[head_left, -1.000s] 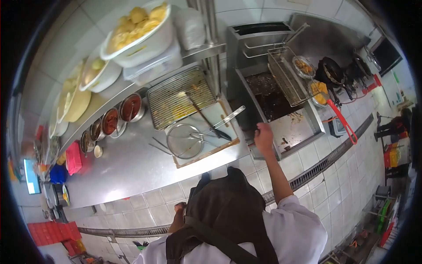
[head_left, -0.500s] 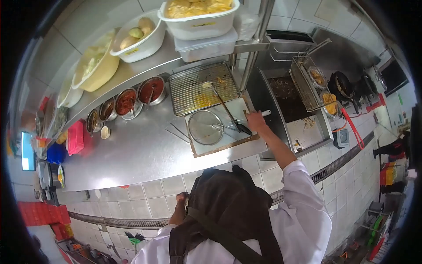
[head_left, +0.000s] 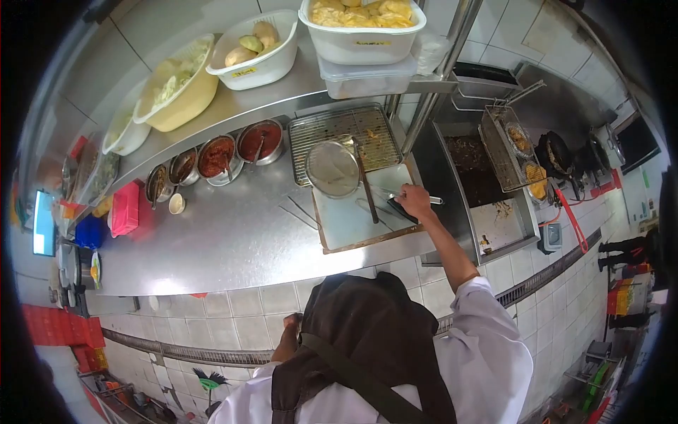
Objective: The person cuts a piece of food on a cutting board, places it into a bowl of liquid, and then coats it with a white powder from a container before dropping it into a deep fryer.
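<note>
My right hand (head_left: pixel 414 201) is closed round the handle of a round mesh strainer (head_left: pixel 332 169). The strainer's mesh overlaps the near edge of the wire rack tray (head_left: pixel 304 134) in this view. A ladle (head_left: pixel 365 180) with a long dark handle lies from the rack onto the white cutting board (head_left: pixel 339 222). Beneath my right hand a pair of tongs (head_left: pixel 374 210) with black grips rests on the board. Left of the board are two thin metal rods (head_left: pixel 300 213). My left hand (head_left: pixel 288 338) hangs low beside the dark apron, fingers curled and partly hidden; I cannot tell what it holds.
Several metal pots of sauce, including a red one (head_left: pixel 259 141), line the back of the steel counter (head_left: pixel 233 247). A shelf above carries white tubs (head_left: pixel 364 42) of food. On the right stands a fryer (head_left: pixel 470 166) with a wire basket (head_left: pixel 505 148). A pink container (head_left: pixel 126 210) is at left.
My right hand has moved the strainer off the board's middle, up towards the rack. The tongs stay on the board. The whole view has shifted slightly; my left hand remains low by the apron.
</note>
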Motion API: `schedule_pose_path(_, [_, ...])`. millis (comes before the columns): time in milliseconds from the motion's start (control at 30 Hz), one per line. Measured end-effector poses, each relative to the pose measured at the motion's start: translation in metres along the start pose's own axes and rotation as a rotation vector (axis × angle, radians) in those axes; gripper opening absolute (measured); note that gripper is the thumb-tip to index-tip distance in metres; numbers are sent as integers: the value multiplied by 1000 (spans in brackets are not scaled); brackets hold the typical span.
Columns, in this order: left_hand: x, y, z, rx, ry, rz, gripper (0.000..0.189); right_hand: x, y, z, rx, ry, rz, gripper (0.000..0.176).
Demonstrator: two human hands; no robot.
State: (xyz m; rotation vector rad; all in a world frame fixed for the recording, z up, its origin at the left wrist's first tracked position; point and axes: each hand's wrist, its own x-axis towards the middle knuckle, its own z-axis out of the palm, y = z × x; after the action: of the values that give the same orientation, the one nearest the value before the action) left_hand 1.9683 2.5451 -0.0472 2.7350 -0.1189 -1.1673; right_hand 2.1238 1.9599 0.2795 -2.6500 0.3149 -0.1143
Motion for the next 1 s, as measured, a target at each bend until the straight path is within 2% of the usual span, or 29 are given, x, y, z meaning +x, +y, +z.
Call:
schedule_pose_path(100, [-14, 14, -28, -122, -2, -72, 33, 20, -15, 0, -2, 37, 47, 24])
schedule_pose_path(200, [-16, 17, -39, -145, 4, -79, 33, 49, -23, 11, -165, 168, -26, 22])
schedule_pose_path(267, [-16, 17, -45, -147, 6, -78, 33, 71, -30, 18, -171, 99, 100, 22])
schedule_pose_path(400, [-16, 14, -47, -151, 12, -80, 33, 98, -62, 17, -162, 78, 159, 19])
schedule_pose_path(467, [-15, 12, -48, -147, 18, -77, 33, 110, -68, 18, -129, -30, 215, 21])
schedule_pose_path(600, [-14, 7, -57, -115, 24, -64, 34, 113, -68, 28, 55, 23, 96, 25])
schedule_pose_path(733, [-22, 9, -80, 21, -79, 0, 36, 112, -71, 42, 122, -78, 241, 28])
schedule_pose_path(800, [-31, 16, -98, 135, -148, 71, 38, 83, -84, 49, -207, 324, 108, 33])
schedule_pose_path(833, [-36, 19, -107, 183, -173, 103, 39, 74, -89, 48, -206, 328, 109, 33])
schedule_pose_path(867, [-41, 22, -116, 223, -194, 123, 40, 66, -95, 47, -208, 170, 127, 37])
schedule_pose_path(933, [-20, 3, -96, 150, -207, 54, 40, 52, -110, 37, -212, -105, 192, 42])
schedule_pose_path(1000, [12, -27, -64, 72, -243, -44, 41, 47, -108, 52, -212, -92, 173, 39])
